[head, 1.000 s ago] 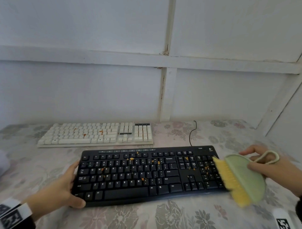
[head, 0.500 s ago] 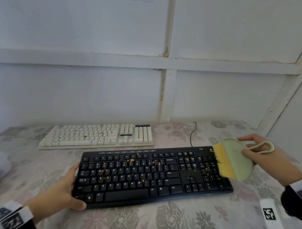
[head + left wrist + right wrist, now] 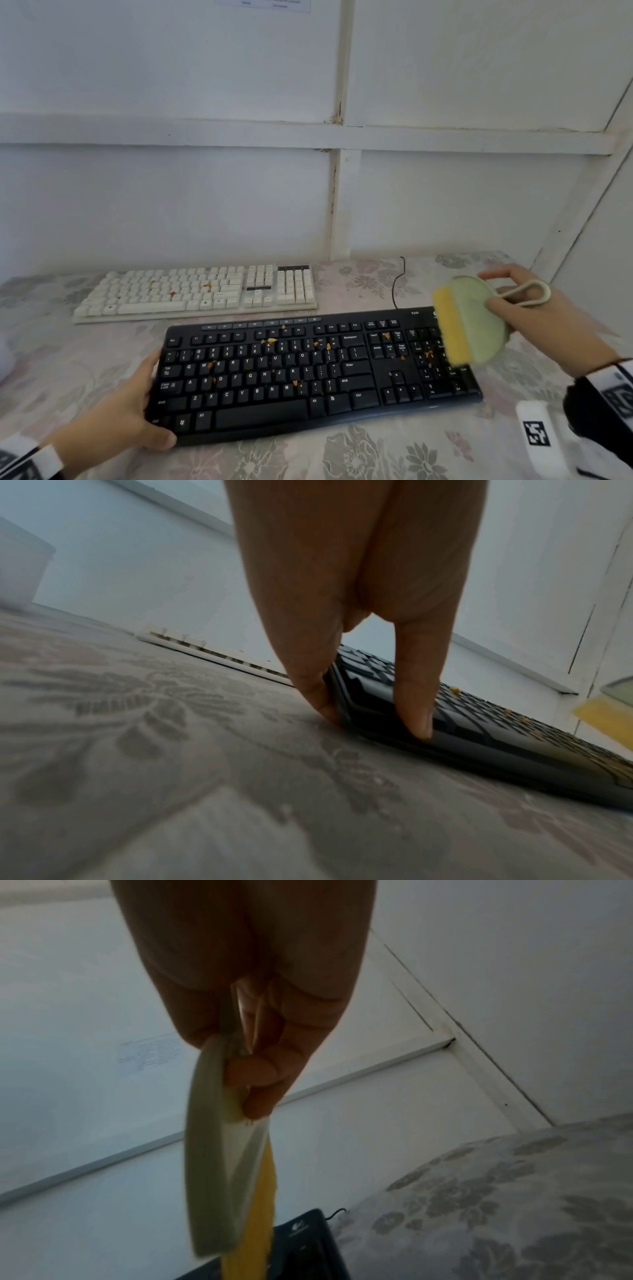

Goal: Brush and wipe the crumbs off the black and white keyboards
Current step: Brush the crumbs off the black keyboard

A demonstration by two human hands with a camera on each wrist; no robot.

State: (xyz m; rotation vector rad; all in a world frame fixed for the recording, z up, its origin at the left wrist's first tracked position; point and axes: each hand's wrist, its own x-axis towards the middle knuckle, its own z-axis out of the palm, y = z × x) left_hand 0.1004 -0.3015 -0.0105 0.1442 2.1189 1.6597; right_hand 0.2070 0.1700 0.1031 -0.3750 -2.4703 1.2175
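Note:
A black keyboard (image 3: 308,377) lies nearest me with orange crumbs scattered over its keys. Behind it lies a white keyboard (image 3: 191,294), also carrying a few crumbs. My left hand (image 3: 150,401) braces the black keyboard's front-left corner: straight fingers press its left edge (image 3: 479,723) and the thumb lies along the front rim. My right hand (image 3: 507,298) grips the looped handle of a pale green brush (image 3: 476,325). Its yellow bristles (image 3: 452,329) hover over the number pad. In the right wrist view the fingers curl round the brush (image 3: 212,1164).
A floral tablecloth (image 3: 376,455) covers the table. The black keyboard's cable (image 3: 397,284) runs back to the white panelled wall, which closes in at the right corner. A pale translucent container (image 3: 20,569) stands at the far left.
My right hand has carried the brush from the keyboard's front-right edge back and up to its far-right corner over the number pad. The left hand has stayed put.

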